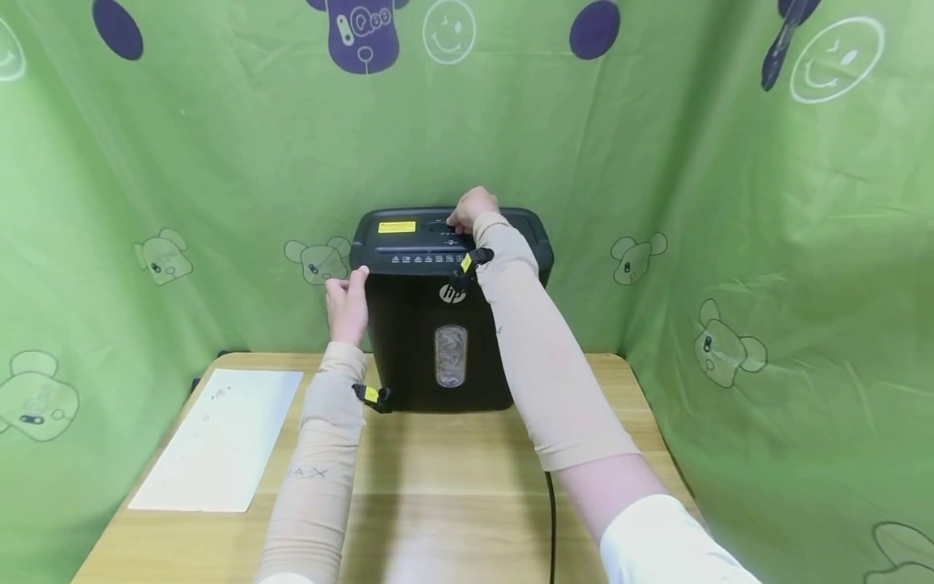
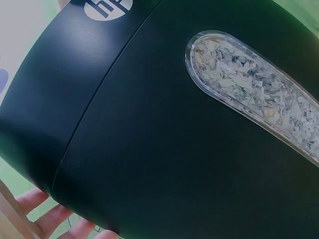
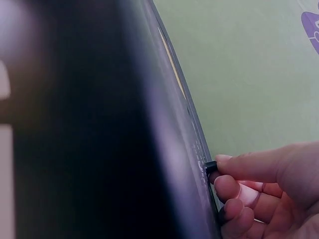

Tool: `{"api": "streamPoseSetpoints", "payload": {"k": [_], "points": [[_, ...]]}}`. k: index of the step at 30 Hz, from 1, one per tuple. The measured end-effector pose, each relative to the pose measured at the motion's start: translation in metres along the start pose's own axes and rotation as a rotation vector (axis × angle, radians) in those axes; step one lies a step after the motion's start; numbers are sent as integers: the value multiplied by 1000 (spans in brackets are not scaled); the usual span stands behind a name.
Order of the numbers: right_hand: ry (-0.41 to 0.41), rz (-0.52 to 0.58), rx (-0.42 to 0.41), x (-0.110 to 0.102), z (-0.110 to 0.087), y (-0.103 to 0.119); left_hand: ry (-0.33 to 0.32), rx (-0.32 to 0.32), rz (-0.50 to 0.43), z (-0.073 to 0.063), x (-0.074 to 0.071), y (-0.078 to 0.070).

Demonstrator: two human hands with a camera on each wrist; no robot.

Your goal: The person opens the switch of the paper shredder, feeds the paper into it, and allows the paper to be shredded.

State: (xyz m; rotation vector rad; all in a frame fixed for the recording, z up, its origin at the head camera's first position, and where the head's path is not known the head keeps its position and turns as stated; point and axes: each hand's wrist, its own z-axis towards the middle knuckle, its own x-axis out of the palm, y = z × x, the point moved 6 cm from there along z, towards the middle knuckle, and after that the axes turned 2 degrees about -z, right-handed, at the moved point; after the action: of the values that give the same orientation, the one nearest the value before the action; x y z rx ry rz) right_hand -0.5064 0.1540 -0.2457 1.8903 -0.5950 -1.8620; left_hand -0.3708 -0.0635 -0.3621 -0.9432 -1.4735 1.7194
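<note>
A black HP paper shredder (image 1: 404, 332) stands upright at the back of the table. Paper scraps show through the clear window (image 2: 249, 82) in its front. On its top, my right hand (image 1: 474, 208) pinches a small black slide switch (image 3: 211, 166) between thumb and fingers, as the right wrist view shows. My left hand (image 1: 346, 308) rests against the shredder's left side near the seam below the lid, its fingertips (image 2: 55, 217) along the edge and its fingers extended.
A white sheet of paper (image 1: 219, 438) with faint marks lies on the left of the wooden table (image 1: 445, 495). A black cord (image 1: 552, 527) runs down over the table near my right forearm. Green printed fabric (image 1: 248, 146) encloses the back and sides.
</note>
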Motion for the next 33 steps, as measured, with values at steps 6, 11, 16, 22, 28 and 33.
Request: {"api": "streamPoseSetpoints", "payload": {"k": [6, 11, 16, 22, 28, 33], "points": [[-13, 1, -3, 0, -4, 1, -17, 5, 0, -3, -1, -1], [-28, 3, -21, -2, -11, 4, -24, 7, 7, -4, -2, -3], [-48, -34, -77, -3, -21, 7, -23, -2, 3, -5, -1, -4], [-62, -25, -76, -6, -26, 1, -13, -22, -6, -9, 3, -3], [-67, 3, -100, -10, -25, 0, -12, -8, -21, -8, 3, -5], [-32, 38, -71, -6, -18, -4, -8, -22, -20, -8, 3, -2]]}}
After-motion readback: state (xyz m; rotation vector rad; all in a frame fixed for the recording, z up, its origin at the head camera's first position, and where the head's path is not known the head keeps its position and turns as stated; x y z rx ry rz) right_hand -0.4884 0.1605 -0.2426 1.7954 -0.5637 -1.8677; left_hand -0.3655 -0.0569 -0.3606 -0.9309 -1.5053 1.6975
